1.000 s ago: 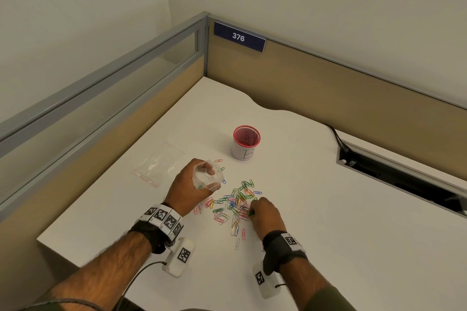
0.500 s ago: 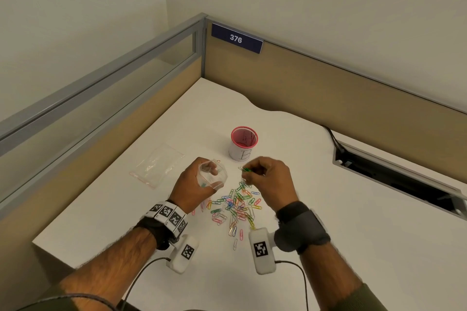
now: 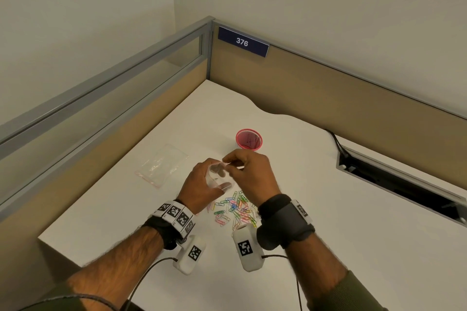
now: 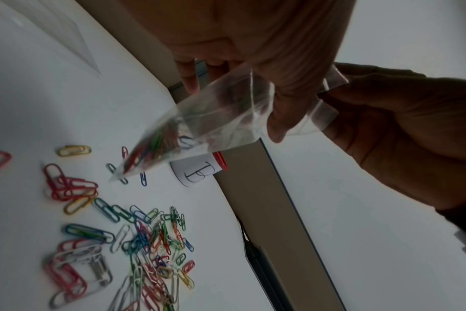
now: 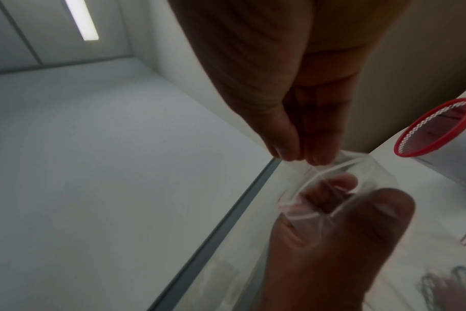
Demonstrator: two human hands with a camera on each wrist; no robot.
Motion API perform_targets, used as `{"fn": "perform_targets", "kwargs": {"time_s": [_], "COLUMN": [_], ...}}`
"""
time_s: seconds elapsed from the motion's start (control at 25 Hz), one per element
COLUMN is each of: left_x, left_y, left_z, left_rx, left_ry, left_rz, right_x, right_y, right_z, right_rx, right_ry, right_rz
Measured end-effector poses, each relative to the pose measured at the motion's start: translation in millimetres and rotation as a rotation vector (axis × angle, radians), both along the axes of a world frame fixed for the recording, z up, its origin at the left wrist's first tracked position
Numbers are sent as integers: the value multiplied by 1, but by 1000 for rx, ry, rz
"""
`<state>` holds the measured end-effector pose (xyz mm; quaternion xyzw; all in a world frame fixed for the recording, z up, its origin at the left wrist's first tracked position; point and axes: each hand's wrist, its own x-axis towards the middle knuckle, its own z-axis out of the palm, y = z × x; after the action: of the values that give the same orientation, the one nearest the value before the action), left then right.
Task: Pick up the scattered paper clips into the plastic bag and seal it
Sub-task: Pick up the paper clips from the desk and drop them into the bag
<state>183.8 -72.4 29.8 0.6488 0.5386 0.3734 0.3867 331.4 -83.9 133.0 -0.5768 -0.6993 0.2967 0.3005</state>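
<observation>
Left hand (image 3: 202,184) grips a small clear bag (image 4: 216,124) by its mouth, held above the desk (image 3: 328,209), thumb and fingers curled round the open top. Bag hangs tilted, low corner pointing down toward the desk; a bunch of coloured clips sits in that corner. Right hand (image 3: 249,171) is at the bag mouth, thumb and fingertips (image 5: 317,151) pinched together on the rim; whether a clip is between them I cannot tell. Hands are touching through the bag.

Loose clips (image 3: 235,209) lie in a pile on the desk near the front edge, just below both hands, mixed red, green, blue, yellow, white; a few strays lie off to the left side of the pile.

Red mesh cup (image 3: 249,139) with a white label stands upright behind the hands, mid-desk. A second clear bag (image 3: 163,165) lies flat near the desk's left edge, apart from the pile.
</observation>
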Motion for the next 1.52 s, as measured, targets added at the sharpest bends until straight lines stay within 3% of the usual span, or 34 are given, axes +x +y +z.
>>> {"fn": "perform_targets", "kwargs": {"time_s": [0.12,0.28,0.44,0.68,0.96,1.32,1.52], "left_x": [-6,-26,-43,-52,-42,-33,-33], "left_y": [-3,-3,3,12,9,-6,-9], "left_z": [3,8,9,0,-6,-9,-7], "left_rx": [20,33,16,11,6,8,21], "left_ry": [-92,-143,-135,-138,-158,-178,-167], "left_rz": [-17,-4,25,27,43,45,46], "right_x": [26,69,77,57,74,51,62], "right_y": [8,34,33,22,-10,-4,1], "right_z": [-5,-72,-132,-151,-143,-161,-152], "right_rx": [28,-136,-430,-326,-377,-235,-278], "right_ry": [45,-281,-543,-678,-588,-772,-646], "right_rz": [-122,-218,-106,86,82,117,-19]}}
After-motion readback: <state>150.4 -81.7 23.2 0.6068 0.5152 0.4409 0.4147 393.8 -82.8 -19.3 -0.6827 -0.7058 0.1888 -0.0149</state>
